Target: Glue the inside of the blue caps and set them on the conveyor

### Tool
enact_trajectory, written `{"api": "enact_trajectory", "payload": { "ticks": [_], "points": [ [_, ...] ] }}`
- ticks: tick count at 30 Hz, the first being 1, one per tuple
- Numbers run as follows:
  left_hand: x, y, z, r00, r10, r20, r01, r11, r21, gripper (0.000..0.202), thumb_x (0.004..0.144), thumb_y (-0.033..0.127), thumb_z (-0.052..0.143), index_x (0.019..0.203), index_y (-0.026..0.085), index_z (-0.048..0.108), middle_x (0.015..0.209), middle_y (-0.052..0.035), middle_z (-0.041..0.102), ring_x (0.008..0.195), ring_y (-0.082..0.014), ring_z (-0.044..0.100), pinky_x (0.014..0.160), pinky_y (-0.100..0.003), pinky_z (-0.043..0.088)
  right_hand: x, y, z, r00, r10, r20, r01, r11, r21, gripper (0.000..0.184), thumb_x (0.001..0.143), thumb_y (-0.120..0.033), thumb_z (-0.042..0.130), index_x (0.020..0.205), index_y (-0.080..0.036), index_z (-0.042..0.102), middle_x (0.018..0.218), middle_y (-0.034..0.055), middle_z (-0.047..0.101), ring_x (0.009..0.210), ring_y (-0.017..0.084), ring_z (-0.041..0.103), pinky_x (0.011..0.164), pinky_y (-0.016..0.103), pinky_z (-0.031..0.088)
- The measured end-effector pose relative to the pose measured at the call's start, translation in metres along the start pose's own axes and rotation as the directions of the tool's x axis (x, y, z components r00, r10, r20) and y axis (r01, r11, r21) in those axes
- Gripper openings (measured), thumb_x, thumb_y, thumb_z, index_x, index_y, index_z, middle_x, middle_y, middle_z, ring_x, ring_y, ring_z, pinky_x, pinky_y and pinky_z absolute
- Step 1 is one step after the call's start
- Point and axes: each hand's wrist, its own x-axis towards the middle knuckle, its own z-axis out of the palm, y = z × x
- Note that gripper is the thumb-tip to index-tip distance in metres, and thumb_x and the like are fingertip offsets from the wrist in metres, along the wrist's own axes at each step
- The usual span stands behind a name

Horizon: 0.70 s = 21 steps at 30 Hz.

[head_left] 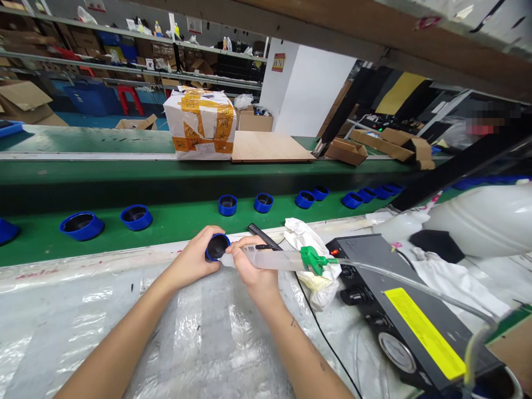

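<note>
My left hand (pixel 198 254) grips a round blue cup-like part (pixel 216 247) with a black inside, tilted so its opening faces toward me and the right. In my right hand (pixel 256 271) is a translucent dispensing syringe (pixel 282 260), its nozzle end at the rim of the blue part. A green adapter (pixel 313 260) caps the syringe's back end, and a clear hose (pixel 399 280) runs from it to the right. Whether the tip touches the part's inner wall I cannot tell. Just behind my right hand lie a black ribbed rod (pixel 264 236) and a crumpled white cloth (pixel 310 277).
Several blue parts (pixel 228 205) stand along the green conveyor belt (pixel 183 213). A dark dispenser controller (pixel 399 316) with a gauge sits on the plastic-covered bench (pixel 195 343) at right, near a white plastic jug (pixel 486 221). A taped box (pixel 201 124) rests beyond the belt.
</note>
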Motion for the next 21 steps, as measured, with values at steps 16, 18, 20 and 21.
{"api": "enact_trajectory", "payload": {
  "ticks": [16,18,20,21],
  "points": [
    [0.0006,-0.0008,-0.0007,0.996,0.086,0.015,-0.086,0.996,-0.006,0.052,0.075,0.01,0.065,0.124,0.024,0.052,0.129,-0.0067,0.059,0.123,-0.0277,0.06,0.103,-0.042,0.052,-0.0037,-0.0047,0.0078,0.999,0.028,-0.019,-0.028,0.999,0.031,0.005,0.083,-0.024,0.065,0.08,-0.022,0.068,0.083,0.0023,0.074,0.085,0.023,0.073,0.082,0.038,0.059],
    [0.0006,-0.001,-0.0009,0.995,0.095,0.016,-0.095,0.995,-0.005,0.051,0.075,0.011,0.065,0.123,0.024,0.053,0.129,-0.0068,0.059,0.123,-0.0276,0.06,0.104,-0.042,0.052,-0.0044,-0.0049,0.0085,0.999,0.027,-0.02,-0.026,0.999,0.044,0.004,0.084,-0.025,0.065,0.081,-0.023,0.068,0.086,0.0027,0.075,0.087,0.024,0.074,0.081,0.038,0.06],
    [0.0007,-0.0011,-0.0011,0.995,0.101,0.019,-0.101,0.995,-0.008,0.05,0.076,0.011,0.065,0.123,0.024,0.053,0.13,-0.0073,0.059,0.124,-0.0278,0.06,0.105,-0.043,0.051,-0.0052,-0.0052,0.0095,0.999,0.027,-0.021,-0.025,0.997,0.068,0.004,0.085,-0.026,0.066,0.082,-0.024,0.067,0.087,0.003,0.076,0.088,0.024,0.074,0.082,0.039,0.06],
    [0.0007,-0.0011,-0.0012,0.995,0.102,0.021,-0.102,0.995,-0.011,0.05,0.077,0.012,0.066,0.123,0.024,0.053,0.131,-0.0075,0.059,0.124,-0.028,0.059,0.106,-0.043,0.051,-0.0057,-0.0053,0.0099,0.999,0.023,-0.022,-0.021,0.996,0.083,0.004,0.086,-0.026,0.066,0.082,-0.024,0.067,0.088,0.0029,0.076,0.088,0.024,0.074,0.082,0.039,0.06]
  ]
}}
